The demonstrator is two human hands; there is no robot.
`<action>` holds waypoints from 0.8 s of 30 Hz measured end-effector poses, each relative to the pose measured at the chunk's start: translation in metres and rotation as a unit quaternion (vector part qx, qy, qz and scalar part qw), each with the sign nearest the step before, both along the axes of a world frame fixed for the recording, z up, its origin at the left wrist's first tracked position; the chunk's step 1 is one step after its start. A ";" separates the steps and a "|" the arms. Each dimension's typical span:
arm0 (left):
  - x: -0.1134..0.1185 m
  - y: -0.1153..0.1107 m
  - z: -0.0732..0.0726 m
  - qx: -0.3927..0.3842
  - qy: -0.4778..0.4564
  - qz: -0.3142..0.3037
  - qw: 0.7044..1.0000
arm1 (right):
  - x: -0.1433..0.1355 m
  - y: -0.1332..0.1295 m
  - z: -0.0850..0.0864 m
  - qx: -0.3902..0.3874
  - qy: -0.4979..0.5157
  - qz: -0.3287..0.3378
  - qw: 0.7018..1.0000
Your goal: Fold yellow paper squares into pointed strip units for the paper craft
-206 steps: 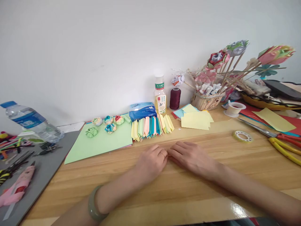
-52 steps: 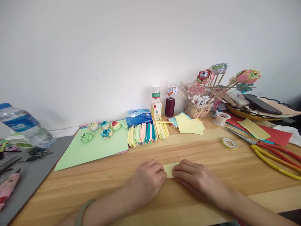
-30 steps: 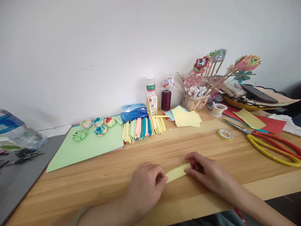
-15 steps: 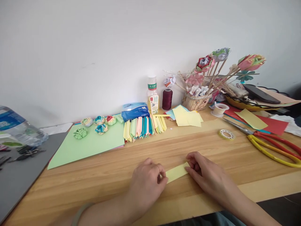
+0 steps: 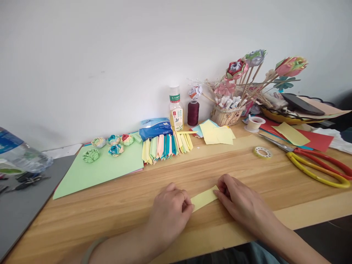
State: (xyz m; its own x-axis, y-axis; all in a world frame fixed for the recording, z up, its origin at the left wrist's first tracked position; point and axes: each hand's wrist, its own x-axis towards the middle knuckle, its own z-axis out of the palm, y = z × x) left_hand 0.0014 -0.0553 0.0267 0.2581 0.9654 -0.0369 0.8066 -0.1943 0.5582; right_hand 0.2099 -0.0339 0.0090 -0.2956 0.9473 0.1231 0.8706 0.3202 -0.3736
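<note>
A narrow strip of yellow paper lies low over the wooden table, stretched between my two hands. My left hand pinches its left end between thumb and fingers. At the other end, my right hand grips the strip with thumb and curled fingers. The fingertips hide both ends of the paper. Beyond my hands, a row of folded coloured paper pieces rests against a blue tissue pack. Square yellow sheets lie to the right of that row.
At the left, several paper flowers sit on a green sheet. Scissors, a tape roll and a white spool lie at the right. A bottle, purple thread and a flower basket stand along the wall.
The whole view has shifted slightly, so things on the table appear a little further left. Both hands keep hold of the yellow strip in nearly the same pose.
</note>
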 end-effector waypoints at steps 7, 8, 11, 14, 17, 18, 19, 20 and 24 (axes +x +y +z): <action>0.000 0.000 0.000 0.021 -0.001 -0.013 1.000 | 0.000 -0.002 -0.009 0.038 0.043 0.006 0.998; 0.000 0.002 0.000 0.027 -0.002 -0.012 1.000 | 0.000 0.000 -0.009 0.040 0.047 0.006 0.998; 0.000 0.012 -0.001 0.056 -0.005 -0.007 0.998 | -0.001 0.011 -0.007 0.046 0.041 0.008 0.998; 0.000 0.023 0.000 0.068 -0.010 -0.003 0.998 | -0.002 0.025 -0.003 0.045 0.030 0.010 0.998; 0.000 0.028 0.000 0.070 -0.015 -0.007 0.997 | -0.002 0.033 -0.001 0.042 0.032 0.013 0.999; -0.001 0.028 0.000 0.074 -0.013 -0.013 0.997 | -0.002 0.034 -0.002 0.046 0.036 0.011 0.998; -0.001 0.027 -0.001 0.081 -0.008 -0.020 0.996 | -0.002 0.034 -0.002 0.052 0.042 0.010 0.998; -0.002 0.026 -0.001 0.091 0.000 -0.029 0.995 | -0.001 0.034 -0.003 0.058 0.047 0.010 0.997; -0.008 0.023 -0.006 0.160 0.053 -0.074 0.983 | -0.001 0.034 -0.004 0.052 0.066 0.013 0.996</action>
State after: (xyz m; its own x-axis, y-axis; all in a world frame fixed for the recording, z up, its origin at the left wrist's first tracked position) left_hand -0.0062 -0.0321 0.0206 0.4069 0.8844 0.2288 0.8071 -0.4653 0.3635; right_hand 0.2086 -0.0003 0.0054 -0.2947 0.9198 0.2591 0.8073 0.3847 -0.4476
